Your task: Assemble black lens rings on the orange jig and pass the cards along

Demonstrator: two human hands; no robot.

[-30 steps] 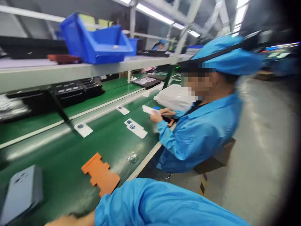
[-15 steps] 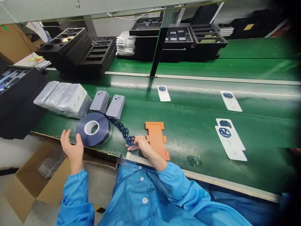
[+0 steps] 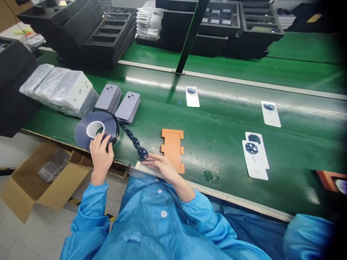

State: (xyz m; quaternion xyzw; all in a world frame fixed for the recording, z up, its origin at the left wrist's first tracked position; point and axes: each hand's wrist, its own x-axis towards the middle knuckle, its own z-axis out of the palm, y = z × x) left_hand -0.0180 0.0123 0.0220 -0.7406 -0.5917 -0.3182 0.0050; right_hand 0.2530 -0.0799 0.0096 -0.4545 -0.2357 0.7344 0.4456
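Observation:
A wide roll of clear film point(image 3: 81, 130) with a white core lies flat near the bench's front edge. My left hand point(image 3: 101, 155) rests over its near side, fingers bent but apart, by the core. From the roll runs a strip of round dark stickers with holes point(image 3: 136, 143), slanting toward me. My right hand point(image 3: 164, 167) pinches the strip's free end beside the last sticker, its fingers nearly straight. An orange fixture plate point(image 3: 172, 148) with side tabs lies just beyond that hand. Two stacks of grey phone-shaped panels point(image 3: 107, 97) stand behind the roll.
Plastic-wrapped panels point(image 3: 63, 90) stand at left. White panels with dark round stickers point(image 3: 255, 160) lie at right. Black trays point(image 3: 103, 39) are stacked behind, near a dark post point(image 3: 189, 36). Below is an open carton point(image 3: 58, 186). Another person's blue sleeve point(image 3: 309, 234) shows at lower right.
My left hand has moved right, from beside the roll onto its near side. My right hand's fingers have straightened at the strip's end. The view has shifted; a sleeve has appeared at lower right.

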